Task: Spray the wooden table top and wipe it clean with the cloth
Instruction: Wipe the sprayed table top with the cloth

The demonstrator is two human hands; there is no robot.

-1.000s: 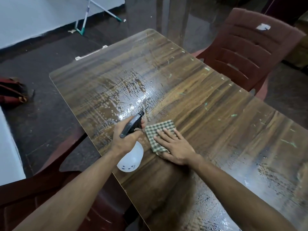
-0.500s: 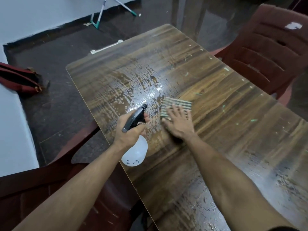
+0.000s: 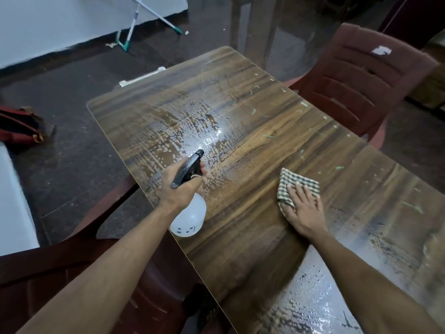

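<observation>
The wooden table top runs from upper left to lower right, wet with beaded spray at its far middle and near right end. My left hand grips a white spray bottle by its black trigger head, held at the table's left edge with the nozzle pointing toward the wet patch. My right hand lies flat with straight fingers on a green-and-white checked cloth, pressing it to the table right of centre.
A dark red plastic chair stands at the far right side of the table. Another dark red chair is under my left arm. A red bag lies on the dark floor at left. A mop leans by the white wall.
My right hand has slid the cloth from beside the bottle's nozzle to the right across the table. The left hand keeps the bottle at the same place.
</observation>
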